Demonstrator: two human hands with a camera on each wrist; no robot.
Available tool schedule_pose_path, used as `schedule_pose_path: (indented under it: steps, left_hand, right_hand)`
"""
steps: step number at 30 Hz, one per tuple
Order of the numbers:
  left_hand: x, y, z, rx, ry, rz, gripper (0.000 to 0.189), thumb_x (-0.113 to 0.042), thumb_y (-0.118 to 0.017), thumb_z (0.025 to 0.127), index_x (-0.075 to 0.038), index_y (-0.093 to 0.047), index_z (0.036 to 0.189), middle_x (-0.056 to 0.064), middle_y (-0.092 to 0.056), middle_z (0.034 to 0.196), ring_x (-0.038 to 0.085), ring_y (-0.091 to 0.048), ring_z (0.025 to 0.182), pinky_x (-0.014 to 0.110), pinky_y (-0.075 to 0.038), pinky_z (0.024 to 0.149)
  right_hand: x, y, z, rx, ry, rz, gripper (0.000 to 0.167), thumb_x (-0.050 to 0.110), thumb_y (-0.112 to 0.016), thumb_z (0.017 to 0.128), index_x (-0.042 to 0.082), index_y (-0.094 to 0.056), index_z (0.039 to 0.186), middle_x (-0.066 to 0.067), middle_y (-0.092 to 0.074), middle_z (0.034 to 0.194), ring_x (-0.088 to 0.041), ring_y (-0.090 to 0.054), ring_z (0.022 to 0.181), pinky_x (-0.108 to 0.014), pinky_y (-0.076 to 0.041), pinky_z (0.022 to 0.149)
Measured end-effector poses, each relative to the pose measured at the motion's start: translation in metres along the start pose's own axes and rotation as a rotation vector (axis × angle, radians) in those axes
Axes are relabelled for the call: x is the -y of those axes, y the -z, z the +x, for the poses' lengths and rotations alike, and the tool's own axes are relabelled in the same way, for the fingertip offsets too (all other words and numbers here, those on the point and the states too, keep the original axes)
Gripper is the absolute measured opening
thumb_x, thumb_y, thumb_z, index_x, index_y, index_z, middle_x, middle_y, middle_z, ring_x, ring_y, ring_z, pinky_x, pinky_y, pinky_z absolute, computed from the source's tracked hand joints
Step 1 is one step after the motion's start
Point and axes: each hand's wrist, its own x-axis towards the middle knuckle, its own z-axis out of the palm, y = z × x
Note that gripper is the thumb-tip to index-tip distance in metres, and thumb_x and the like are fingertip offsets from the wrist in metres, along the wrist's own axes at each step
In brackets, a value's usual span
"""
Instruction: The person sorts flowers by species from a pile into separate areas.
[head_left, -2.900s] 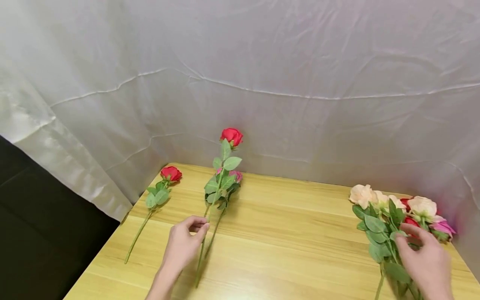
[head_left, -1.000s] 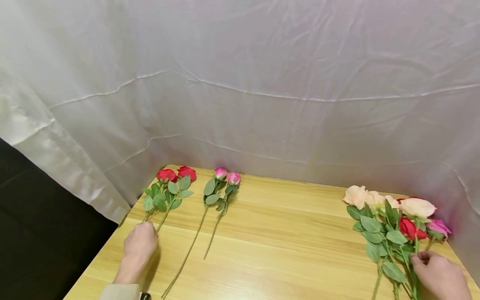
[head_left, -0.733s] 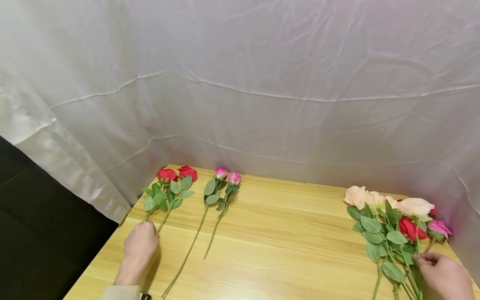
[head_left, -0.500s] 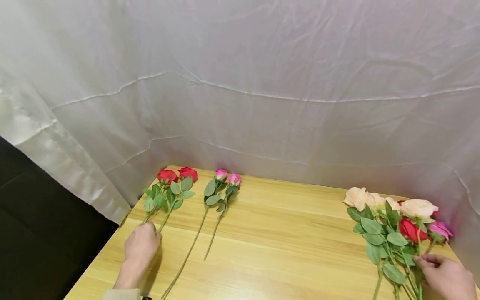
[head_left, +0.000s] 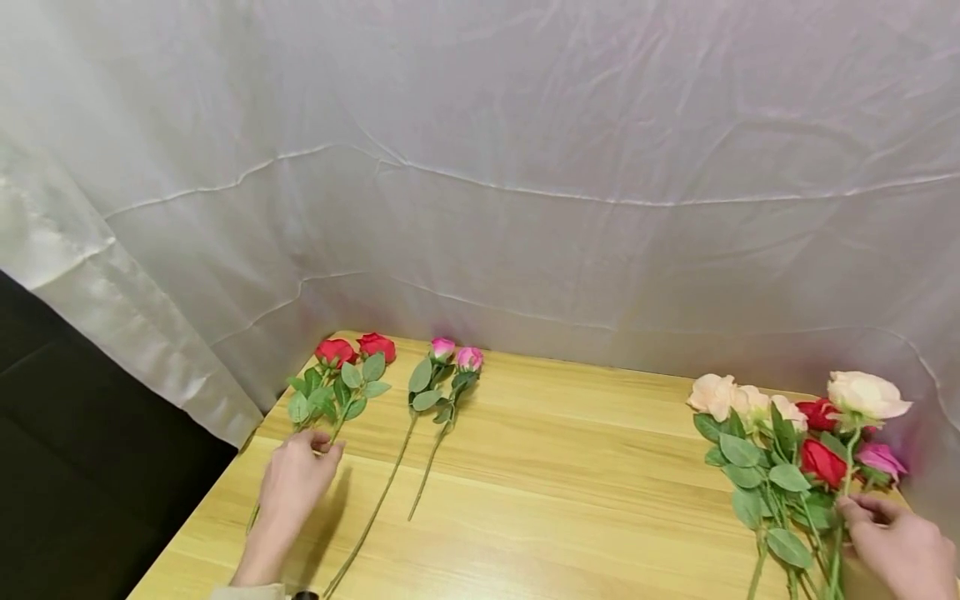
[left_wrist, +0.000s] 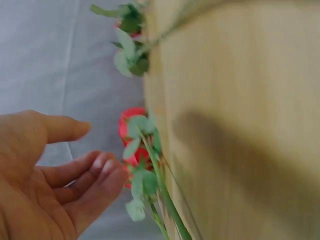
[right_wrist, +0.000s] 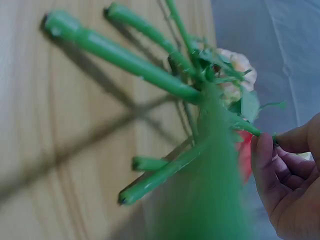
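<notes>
Two red artificial roses [head_left: 335,352] lie side by side at the table's far left corner. My left hand [head_left: 296,479] hovers over their stems; in the left wrist view its thumb and fingers stand apart with nothing between them. To the right, my right hand [head_left: 896,533] pinches the green stem of a cream rose [head_left: 868,395] between thumb and fingertips. That bloom is raised above a pile of flowers: peach roses [head_left: 714,395], red roses [head_left: 823,462] and a pink-purple rose [head_left: 881,460]. Leafy stems of the pile spread towards me, seen close up in the right wrist view.
Two pink roses [head_left: 469,359] with dark leaves lie left of centre, their long stems pointing towards me. The wooden table [head_left: 585,467] ends at a grey-white cloth [head_left: 525,250] hanging behind it. A dark area [head_left: 90,450] borders the table's left side.
A second red rose, earlier in my left hand, now lies beside the first, and the hand has let go and lifted slightly. My right hand has raised the cream rose from the pile.
</notes>
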Motion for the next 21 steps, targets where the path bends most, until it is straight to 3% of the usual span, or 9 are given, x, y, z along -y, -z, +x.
schedule_pose_path:
  steps: [5, 8, 11, 14, 18, 21]
  left_hand:
    - [-0.022, 0.0, -0.002, -0.013, 0.029, -0.2, 0.035, -0.032, -0.065, 0.102, -0.003, -0.072, 0.12, 0.011, -0.074, 0.107, 0.029, -0.07, 0.099, 0.038, -0.057, 0.078]
    - [-0.035, -0.002, -0.001, 0.0, 0.039, -0.279, 0.036, -0.034, -0.064, 0.103, -0.005, -0.071, 0.123, 0.012, -0.074, 0.111, 0.028, -0.07, 0.103, 0.035, -0.057, 0.079]
    - [-0.048, -0.006, 0.0, 0.017, 0.032, -0.33, 0.036, -0.034, -0.064, 0.103, -0.006, -0.071, 0.124, 0.012, -0.074, 0.113, 0.027, -0.069, 0.104, 0.035, -0.056, 0.08]
    - [-0.062, -0.011, 0.003, 0.021, 0.011, -0.371, 0.034, -0.031, -0.065, 0.103, -0.006, -0.071, 0.124, 0.012, -0.074, 0.114, 0.027, -0.07, 0.103, 0.035, -0.057, 0.081]
    - [-0.081, -0.019, 0.004, 0.023, -0.01, -0.397, 0.032, -0.03, -0.068, 0.101, -0.007, -0.072, 0.123, 0.01, -0.075, 0.113, 0.025, -0.07, 0.102, 0.034, -0.057, 0.08]
    - [-0.095, -0.024, 0.004, 0.029, -0.032, -0.414, 0.03, -0.029, -0.069, 0.1, -0.008, -0.073, 0.122, 0.009, -0.075, 0.11, 0.024, -0.07, 0.099, 0.034, -0.056, 0.079]
  right_hand:
    - [0.015, 0.004, -0.006, -0.012, 0.026, 0.021, 0.057, 0.039, -0.047, 0.107, -0.01, -0.054, 0.135, -0.005, -0.07, 0.064, -0.032, -0.068, 0.067, -0.064, -0.037, 0.097]
    - [0.027, 0.005, -0.011, -0.017, 0.022, 0.067, 0.058, 0.04, -0.048, 0.108, -0.009, -0.054, 0.138, -0.009, -0.072, 0.071, -0.02, -0.067, 0.057, -0.062, -0.044, 0.09]
    - [0.038, 0.004, -0.015, -0.043, 0.048, 0.092, 0.054, 0.038, -0.052, 0.107, -0.007, -0.057, 0.137, -0.015, -0.073, 0.08, -0.019, -0.068, 0.057, -0.051, -0.051, 0.073]
    - [0.048, 0.004, -0.018, -0.066, 0.09, 0.091, 0.052, 0.037, -0.053, 0.107, -0.007, -0.06, 0.134, -0.017, -0.074, 0.087, -0.019, -0.068, 0.057, -0.037, -0.049, 0.059]
    - [0.06, 0.004, -0.024, -0.08, 0.17, 0.089, 0.051, 0.037, -0.053, 0.108, -0.006, -0.062, 0.133, -0.015, -0.073, 0.089, -0.016, -0.067, 0.056, -0.03, -0.045, 0.052]
    - [0.068, 0.004, -0.028, -0.104, 0.275, 0.07, 0.048, 0.037, -0.055, 0.107, -0.004, -0.065, 0.13, -0.01, -0.072, 0.084, -0.013, -0.061, 0.057, -0.03, -0.043, 0.051]
